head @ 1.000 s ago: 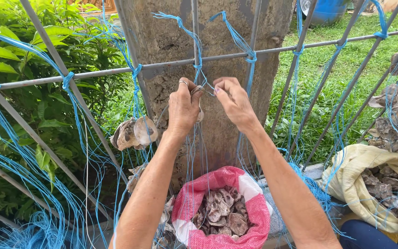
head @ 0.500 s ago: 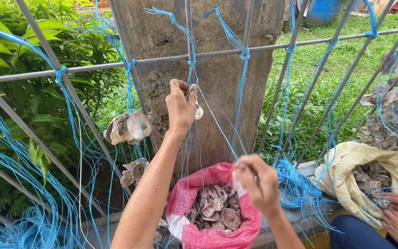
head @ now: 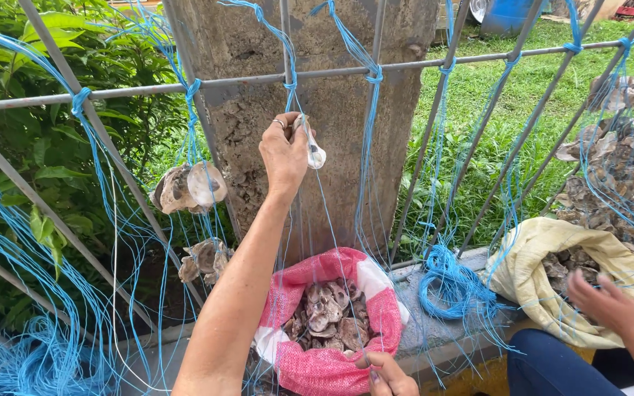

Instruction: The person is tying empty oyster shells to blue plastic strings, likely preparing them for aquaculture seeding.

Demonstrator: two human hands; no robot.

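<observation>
Shell (head: 315,154) pinched in raised left hand (head: 285,152); right hand (head: 387,372) closed by sack (head: 376,323).

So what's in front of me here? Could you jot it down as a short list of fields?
Place: outdoors, by a metal railing and a concrete post
Left hand: raised, holding a shell on blue string
Right hand: low, at the rim of the pink sack
Pink sack: open, with shells inside
Hanging: shell bunches tied to the railing
Nearby: another person's hand at a yellow sack
</observation>
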